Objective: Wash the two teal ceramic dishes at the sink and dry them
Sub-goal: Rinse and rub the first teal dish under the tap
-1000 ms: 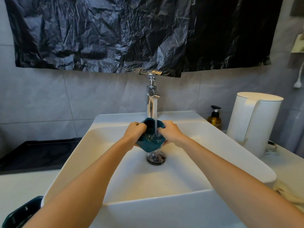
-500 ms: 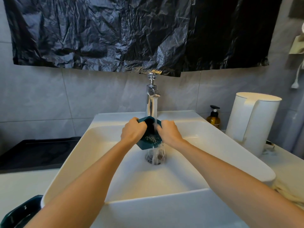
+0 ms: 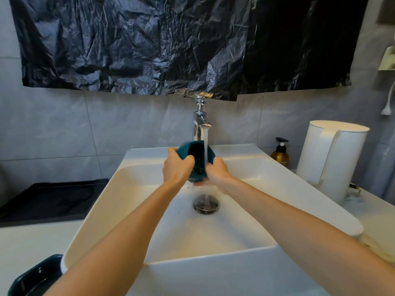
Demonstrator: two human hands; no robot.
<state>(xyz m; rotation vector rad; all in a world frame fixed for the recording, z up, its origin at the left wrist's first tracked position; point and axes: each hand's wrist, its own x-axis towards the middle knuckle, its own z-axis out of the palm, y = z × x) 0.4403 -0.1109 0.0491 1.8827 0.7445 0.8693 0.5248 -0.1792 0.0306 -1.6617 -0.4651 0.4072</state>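
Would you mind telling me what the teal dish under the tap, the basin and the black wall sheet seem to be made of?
The teal dish looks like glazed ceramic: smooth, evenly coloured surface. The basin is probably glossy white ceramic, though resin is possible; it shows soft highlights. The black sheet looks like thin plastic film, crinkled and shiny.

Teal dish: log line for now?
rinse | dish tilted under tap | left hand, right hand grip it | second dish beside sink
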